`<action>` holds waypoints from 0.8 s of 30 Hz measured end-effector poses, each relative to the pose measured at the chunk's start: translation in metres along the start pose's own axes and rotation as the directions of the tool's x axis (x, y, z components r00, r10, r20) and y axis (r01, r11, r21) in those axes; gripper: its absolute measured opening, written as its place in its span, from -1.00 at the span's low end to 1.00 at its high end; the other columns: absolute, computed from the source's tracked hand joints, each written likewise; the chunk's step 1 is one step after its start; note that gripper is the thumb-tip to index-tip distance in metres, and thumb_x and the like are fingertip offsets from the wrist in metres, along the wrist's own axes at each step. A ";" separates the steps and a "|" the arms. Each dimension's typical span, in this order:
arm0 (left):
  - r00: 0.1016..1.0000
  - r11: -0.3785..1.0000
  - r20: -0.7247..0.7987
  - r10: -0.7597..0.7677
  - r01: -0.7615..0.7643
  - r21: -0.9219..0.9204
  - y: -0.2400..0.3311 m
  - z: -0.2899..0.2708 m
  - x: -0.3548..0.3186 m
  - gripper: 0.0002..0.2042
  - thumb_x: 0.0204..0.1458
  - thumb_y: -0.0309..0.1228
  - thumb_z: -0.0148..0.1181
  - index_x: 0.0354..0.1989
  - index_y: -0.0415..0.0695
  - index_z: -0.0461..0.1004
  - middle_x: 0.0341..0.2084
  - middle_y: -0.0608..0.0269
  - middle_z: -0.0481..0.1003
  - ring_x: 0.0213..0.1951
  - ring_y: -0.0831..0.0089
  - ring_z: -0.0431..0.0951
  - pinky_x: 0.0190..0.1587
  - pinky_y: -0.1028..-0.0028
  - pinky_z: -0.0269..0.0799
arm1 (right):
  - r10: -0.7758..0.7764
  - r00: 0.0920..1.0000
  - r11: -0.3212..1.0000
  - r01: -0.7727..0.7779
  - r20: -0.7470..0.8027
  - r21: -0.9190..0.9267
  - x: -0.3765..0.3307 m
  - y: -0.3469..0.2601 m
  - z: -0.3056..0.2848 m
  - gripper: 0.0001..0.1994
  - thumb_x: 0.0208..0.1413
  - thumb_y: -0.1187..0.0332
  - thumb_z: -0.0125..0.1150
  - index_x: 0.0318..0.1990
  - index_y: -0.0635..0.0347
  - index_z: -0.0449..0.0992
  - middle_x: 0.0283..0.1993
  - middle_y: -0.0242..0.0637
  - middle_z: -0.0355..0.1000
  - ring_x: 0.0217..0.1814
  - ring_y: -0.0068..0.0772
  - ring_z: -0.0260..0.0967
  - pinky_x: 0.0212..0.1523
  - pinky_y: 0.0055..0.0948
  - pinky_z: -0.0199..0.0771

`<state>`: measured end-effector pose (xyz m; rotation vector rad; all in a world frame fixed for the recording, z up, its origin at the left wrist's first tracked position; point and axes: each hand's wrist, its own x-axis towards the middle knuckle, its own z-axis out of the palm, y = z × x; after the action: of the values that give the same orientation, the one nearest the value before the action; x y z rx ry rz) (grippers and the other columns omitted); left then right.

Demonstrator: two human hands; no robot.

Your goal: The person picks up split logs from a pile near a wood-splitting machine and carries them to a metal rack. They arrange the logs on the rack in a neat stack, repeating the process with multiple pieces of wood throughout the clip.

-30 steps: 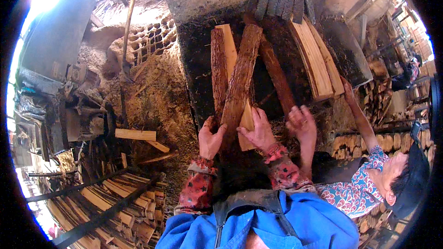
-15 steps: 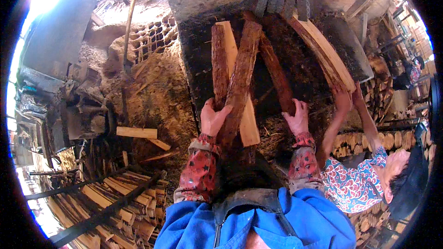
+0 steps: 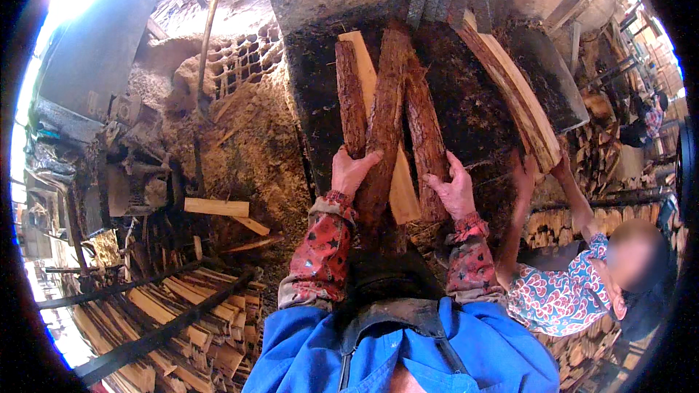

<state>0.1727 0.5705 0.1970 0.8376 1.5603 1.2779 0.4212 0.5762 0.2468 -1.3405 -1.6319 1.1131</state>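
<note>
Right log runs lengthwise away from its grip

In the head view I have the right log (image 3: 428, 138) on the dark surface (image 3: 470, 102), its long axis running away and slightly left. The right hand (image 3: 453, 188) is nearer, partly closed on its near end, thumb on top. The left hand (image 3: 357, 172) is half-curled by the left log (image 3: 350, 94), thumb on the middle log (image 3: 386, 102); I can't tell which it grips. Undersides are hidden, and the far ends blur together.

Person in front of me wears a bright blue top (image 3: 502, 346), dark worn apron (image 3: 393, 316) with thin straps, red star-patterned sleeves (image 3: 317, 251), dirty edges; left hand (image 3: 352, 170), right hand (image 3: 455, 195) bare.
</note>
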 end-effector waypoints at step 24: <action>0.998 0.990 0.039 0.045 -0.039 -0.137 0.000 0.007 0.007 -0.41 -0.02 -0.04 0.31 -0.01 -0.32 0.38 -0.11 0.12 0.53 -0.09 0.33 0.52 -0.01 0.38 0.36 | 0.057 0.980 0.901 0.032 0.191 -0.432 -0.033 -0.050 0.087 -0.40 0.03 0.14 0.29 0.13 0.38 0.31 -0.01 0.18 0.40 0.03 0.19 0.37 -0.01 -0.19 0.41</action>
<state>0.1763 0.5795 0.1951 0.8094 1.4119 1.3719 0.3298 0.5254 0.2624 -1.5550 -2.1146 0.9459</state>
